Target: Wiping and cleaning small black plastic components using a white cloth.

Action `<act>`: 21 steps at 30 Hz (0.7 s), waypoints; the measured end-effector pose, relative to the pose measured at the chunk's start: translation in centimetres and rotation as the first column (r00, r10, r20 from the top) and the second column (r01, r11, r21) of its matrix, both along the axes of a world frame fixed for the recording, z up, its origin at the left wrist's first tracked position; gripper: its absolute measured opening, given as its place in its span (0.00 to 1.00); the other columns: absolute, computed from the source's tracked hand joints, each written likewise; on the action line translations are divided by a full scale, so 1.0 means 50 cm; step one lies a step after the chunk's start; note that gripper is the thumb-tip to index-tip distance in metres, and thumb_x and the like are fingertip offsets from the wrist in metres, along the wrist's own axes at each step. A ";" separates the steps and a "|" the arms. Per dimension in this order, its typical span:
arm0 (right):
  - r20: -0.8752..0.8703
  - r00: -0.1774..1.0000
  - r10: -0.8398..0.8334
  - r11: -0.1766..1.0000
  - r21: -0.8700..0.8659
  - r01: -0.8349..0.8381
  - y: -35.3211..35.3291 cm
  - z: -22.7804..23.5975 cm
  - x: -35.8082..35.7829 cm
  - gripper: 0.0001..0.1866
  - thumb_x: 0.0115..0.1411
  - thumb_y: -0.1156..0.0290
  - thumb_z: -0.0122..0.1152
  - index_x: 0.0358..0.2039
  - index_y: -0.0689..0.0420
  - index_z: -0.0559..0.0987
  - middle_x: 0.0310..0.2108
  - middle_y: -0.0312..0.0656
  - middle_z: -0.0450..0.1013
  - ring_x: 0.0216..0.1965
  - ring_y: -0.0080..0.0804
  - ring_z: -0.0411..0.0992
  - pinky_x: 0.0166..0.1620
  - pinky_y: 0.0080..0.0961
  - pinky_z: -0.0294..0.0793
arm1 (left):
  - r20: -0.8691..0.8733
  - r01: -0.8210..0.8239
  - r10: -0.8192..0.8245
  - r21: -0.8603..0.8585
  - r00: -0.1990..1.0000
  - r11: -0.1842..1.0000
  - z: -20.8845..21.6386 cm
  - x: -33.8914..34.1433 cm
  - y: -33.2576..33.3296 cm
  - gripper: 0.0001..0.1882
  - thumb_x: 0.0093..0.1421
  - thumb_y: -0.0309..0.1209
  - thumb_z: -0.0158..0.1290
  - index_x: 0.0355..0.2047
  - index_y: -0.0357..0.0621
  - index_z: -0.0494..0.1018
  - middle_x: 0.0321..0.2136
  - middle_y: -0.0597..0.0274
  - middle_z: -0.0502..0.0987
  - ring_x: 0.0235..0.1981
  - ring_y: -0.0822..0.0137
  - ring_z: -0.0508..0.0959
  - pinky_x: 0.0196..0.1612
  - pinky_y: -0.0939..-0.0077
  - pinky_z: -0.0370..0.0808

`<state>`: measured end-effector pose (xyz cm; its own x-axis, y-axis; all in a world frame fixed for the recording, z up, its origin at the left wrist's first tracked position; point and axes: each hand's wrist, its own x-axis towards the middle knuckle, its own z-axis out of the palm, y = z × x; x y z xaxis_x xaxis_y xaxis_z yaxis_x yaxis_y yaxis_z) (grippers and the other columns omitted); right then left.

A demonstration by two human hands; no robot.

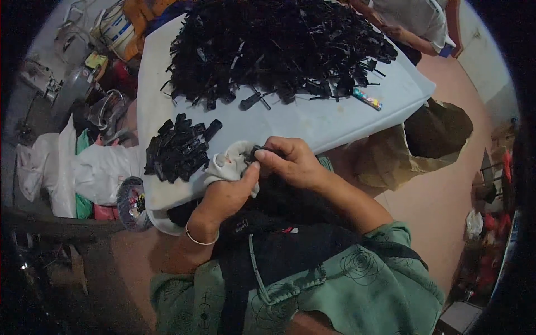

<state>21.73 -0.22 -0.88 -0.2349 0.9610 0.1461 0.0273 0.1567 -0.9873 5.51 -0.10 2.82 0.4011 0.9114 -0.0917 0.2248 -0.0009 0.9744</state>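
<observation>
The right hand (297, 163) pinches a black part (257, 152) with the left hand (224, 196), which grasps through white cloth (223, 172), near the table's (312, 123) edge. It looks light, stiff, perhaps slick, best held by its body.

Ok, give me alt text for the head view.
A person's right hand pinches a small black part next to white cloth at their left hand, over a white table's near edge. A small pile of black parts lies left of the hands, a far larger pile beyond; an open brown bag stands to the right.
</observation>
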 end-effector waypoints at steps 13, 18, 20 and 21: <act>0.124 0.989 -0.084 0.996 0.030 0.081 -0.024 -0.009 -0.021 0.13 0.59 0.66 0.48 0.24 0.63 0.70 0.16 0.47 0.66 0.17 0.29 0.60 0.24 0.28 0.63 | -0.298 0.061 0.186 0.659 0.936 0.750 -0.030 0.012 -0.020 0.14 0.51 0.26 0.49 0.39 0.38 0.67 0.33 0.50 0.72 0.35 0.55 0.73 0.37 0.70 0.70; 0.125 0.991 -0.044 0.991 0.134 0.027 -0.005 -0.019 0.003 0.11 0.56 0.68 0.51 0.29 0.64 0.72 0.21 0.49 0.69 0.22 0.32 0.68 0.28 0.26 0.67 | 0.208 -0.100 0.065 0.163 0.976 0.981 -0.026 -0.008 0.013 0.15 0.56 0.27 0.46 0.43 0.36 0.62 0.35 0.62 0.69 0.34 0.71 0.69 0.37 0.78 0.68; 0.360 0.933 0.010 0.946 0.299 -0.126 -0.003 -0.008 0.014 0.09 0.53 0.71 0.54 0.32 0.64 0.73 0.27 0.51 0.71 0.28 0.38 0.72 0.32 0.27 0.70 | 0.234 -0.129 0.089 0.161 0.968 0.978 -0.032 -0.016 0.021 0.15 0.57 0.27 0.46 0.45 0.35 0.61 0.35 0.63 0.69 0.33 0.72 0.69 0.36 0.79 0.68; 0.360 0.933 0.012 0.946 0.298 -0.127 -0.003 0.000 0.016 0.09 0.53 0.71 0.54 0.32 0.64 0.73 0.27 0.51 0.71 0.28 0.38 0.72 0.32 0.27 0.70 | 0.259 -0.152 0.107 0.159 0.960 0.975 -0.035 -0.019 0.024 0.16 0.58 0.27 0.45 0.46 0.35 0.60 0.35 0.63 0.68 0.32 0.73 0.69 0.35 0.80 0.68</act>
<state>22.55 -0.38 -0.88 -0.3908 0.8589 0.3311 0.3385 0.4686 -0.8160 4.59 1.10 1.09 0.2679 0.9497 0.1620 -0.0138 -0.1644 0.9863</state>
